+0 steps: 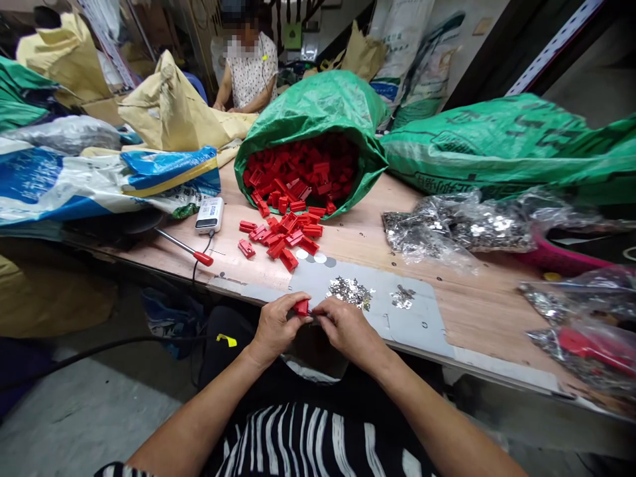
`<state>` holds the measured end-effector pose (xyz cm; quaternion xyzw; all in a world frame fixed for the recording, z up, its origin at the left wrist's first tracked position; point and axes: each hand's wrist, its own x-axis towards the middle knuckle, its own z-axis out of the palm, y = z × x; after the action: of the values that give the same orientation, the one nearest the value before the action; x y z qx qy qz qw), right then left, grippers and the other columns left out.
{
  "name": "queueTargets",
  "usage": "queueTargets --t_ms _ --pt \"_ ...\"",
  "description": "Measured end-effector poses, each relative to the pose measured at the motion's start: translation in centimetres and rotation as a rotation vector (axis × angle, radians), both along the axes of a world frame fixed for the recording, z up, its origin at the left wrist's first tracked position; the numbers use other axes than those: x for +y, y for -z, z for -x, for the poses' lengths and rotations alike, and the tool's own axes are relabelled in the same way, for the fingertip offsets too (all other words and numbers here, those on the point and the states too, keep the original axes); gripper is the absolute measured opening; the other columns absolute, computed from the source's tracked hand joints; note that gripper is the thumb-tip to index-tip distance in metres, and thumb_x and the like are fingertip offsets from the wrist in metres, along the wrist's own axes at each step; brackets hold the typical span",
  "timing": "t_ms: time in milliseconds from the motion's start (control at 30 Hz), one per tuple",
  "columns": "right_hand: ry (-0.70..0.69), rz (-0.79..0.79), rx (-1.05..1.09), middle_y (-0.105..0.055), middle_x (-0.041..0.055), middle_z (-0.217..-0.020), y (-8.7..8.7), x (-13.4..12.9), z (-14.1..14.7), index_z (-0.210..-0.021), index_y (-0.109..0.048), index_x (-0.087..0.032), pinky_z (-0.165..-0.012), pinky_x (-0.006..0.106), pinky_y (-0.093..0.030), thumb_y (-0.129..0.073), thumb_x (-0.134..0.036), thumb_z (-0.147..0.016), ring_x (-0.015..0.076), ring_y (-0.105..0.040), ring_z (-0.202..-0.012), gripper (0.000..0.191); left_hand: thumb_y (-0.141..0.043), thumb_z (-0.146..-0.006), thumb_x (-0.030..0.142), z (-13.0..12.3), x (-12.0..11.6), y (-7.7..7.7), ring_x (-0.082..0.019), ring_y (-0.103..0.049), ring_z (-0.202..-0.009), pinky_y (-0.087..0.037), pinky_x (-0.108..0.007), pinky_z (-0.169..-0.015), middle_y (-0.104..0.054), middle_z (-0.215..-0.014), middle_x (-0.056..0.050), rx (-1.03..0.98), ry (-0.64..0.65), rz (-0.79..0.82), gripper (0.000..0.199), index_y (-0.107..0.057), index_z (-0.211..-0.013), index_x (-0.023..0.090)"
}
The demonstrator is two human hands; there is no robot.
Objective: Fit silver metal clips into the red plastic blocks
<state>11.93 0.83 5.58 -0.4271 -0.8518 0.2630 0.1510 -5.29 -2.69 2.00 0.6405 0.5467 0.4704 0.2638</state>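
Note:
My left hand (279, 326) pinches a small red plastic part (301, 307) just over the table's front edge. Beside it, the fingers of my right hand (348, 329) are pressed together at the part's right end; whatever they grip there is too small to make out. Right behind my right hand, a pile of small shiny metal pieces (350, 291) lies on a grey mat (422, 311), with a smaller cluster of metal pieces (403, 297) to its right. Loose red plastic parts (285, 232) are heaped beyond my hands, spilling from an open green sack (318, 99).
Clear bags of metal pieces (457, 225) lie at the right, near a pink tray (556, 255). A red-handled tool (201, 257) and a white device with a cable (209, 215) are at the left. Another person (251, 73) sits across the table. A second green sack (507, 149) lies back right.

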Motion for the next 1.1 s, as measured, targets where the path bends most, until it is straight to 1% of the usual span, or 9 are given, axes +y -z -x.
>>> queueTargets --t_ms 200,400,500,567,700,767,867,967,1100 --pt "0.032 -0.043 -0.024 -0.063 0.0068 -0.092 0.3 -0.9 0.5 -0.093 -0.063 -0.019 -0.078 0.03 -0.046 -0.05 -0.009 -0.086 0.0184 -0.06 -0.086 0.018 -0.072 -0.071 0.02 -0.3 -0.1 -0.1 -0.022 -0.067 -0.091 -0.051 -0.034 -0.085 -0.073 -0.099 -0.004 -0.012 -0.027 0.003 0.034 -0.067 -0.104 0.024" --pt "0.009 -0.04 0.13 -0.059 0.0073 -0.099 0.3 -0.8 -0.9 -0.109 -0.058 -0.022 -0.083 0.033 -0.045 -0.044 -0.016 -0.092 0.0192 -0.057 -0.093 0.022 -0.072 -0.071 0.022 -0.3 -0.9 -0.5 -0.02 -0.065 -0.085 -0.049 -0.032 -0.082 -0.071 -0.093 -0.003 -0.089 -0.058 0.009 0.03 -0.065 -0.1 0.023" --pt "0.003 -0.029 0.224 -0.058 0.0076 -0.102 -0.1 -1.1 -1.6 -0.107 -0.054 -0.022 -0.084 0.034 -0.044 -0.04 -0.019 -0.094 0.0194 -0.055 -0.095 0.019 -0.073 -0.069 0.023 -0.6 -1.6 -0.8 -0.019 -0.063 -0.083 -0.048 -0.031 -0.081 -0.068 -0.09 -0.002 -0.168 -0.079 0.032 0.028 -0.064 -0.095 0.022" --pt "-0.016 0.024 0.253 -0.059 0.0058 -0.098 -0.5 -1.5 -2.1 -0.106 -0.052 -0.023 -0.081 0.033 -0.044 -0.038 -0.022 -0.095 0.0186 -0.056 -0.091 0.017 -0.074 -0.069 0.024 -0.9 -1.9 -1.2 -0.017 -0.062 -0.082 -0.048 -0.029 -0.08 -0.066 -0.09 -0.002 -0.317 -0.082 0.078 0.029 -0.062 -0.095 0.021" --pt "-0.057 0.158 0.295 -0.057 -0.0021 -0.073 -1.5 -2.3 -2.5 -0.115 -0.045 -0.024 -0.069 0.028 -0.042 -0.035 -0.026 -0.098 0.0147 -0.054 -0.068 0.02 -0.07 -0.073 0.023 -1.8 -2.4 -2.4 -0.012 -0.061 -0.079 -0.047 -0.025 -0.078 -0.064 -0.091 0.0 -0.79 0.009 0.25 0.036 -0.056 -0.106 0.022" --pt "-0.06 0.179 0.315 -0.056 -0.0037 -0.069 -1.8 -2.6 -2.6 -0.116 -0.044 -0.024 -0.067 0.027 -0.041 -0.036 -0.026 -0.098 0.0139 -0.053 -0.064 0.02 -0.071 -0.072 0.021 -2.0 -2.5 -2.8 -0.011 -0.062 -0.079 -0.047 -0.024 -0.078 -0.065 -0.09 0.0 -0.909 0.045 0.294 0.038 -0.055 -0.107 0.022" --pt "-0.035 0.128 0.293 -0.06 -0.0014 -0.077 -1.9 -2.4 -2.5 -0.105 -0.05 -0.023 -0.067 0.027 -0.042 -0.043 -0.025 -0.094 0.0142 -0.055 -0.069 0.013 -0.075 -0.067 0.021 -1.7 -2.1 -2.8 -0.013 -0.063 -0.081 -0.049 -0.025 -0.079 -0.066 -0.09 0.0 -0.827 0.007 0.23 0.044 -0.055 -0.106 0.021" --pt "-0.009 -0.002 0.25 -0.061 0.0035 -0.09 -1.3 -1.7 -2.2 -0.097 -0.057 -0.022 -0.072 0.029 -0.044 -0.051 -0.023 -0.089 0.0162 -0.056 -0.08 0.01 -0.075 -0.066 0.023 -1.1 -1.3 -2.1 -0.015 -0.063 -0.081 -0.049 -0.027 -0.079 -0.068 -0.089 -0.001 -0.519 -0.041 0.148 0.039 -0.06 -0.102 0.021" --pt "0.049 -0.084 0.184 -0.062 0.0051 -0.089 -0.3 -0.8 -1.7 -0.101 -0.063 -0.022 -0.076 0.031 -0.045 -0.054 -0.02 -0.087 0.0176 -0.058 -0.082 0.017 -0.072 -0.069 0.02 -0.4 -0.3 -0.8 -0.018 -0.064 -0.083 -0.05 -0.031 -0.082 -0.071 -0.093 -0.003 -0.217 -0.008 0.093 0.034 -0.066 -0.103 0.022"
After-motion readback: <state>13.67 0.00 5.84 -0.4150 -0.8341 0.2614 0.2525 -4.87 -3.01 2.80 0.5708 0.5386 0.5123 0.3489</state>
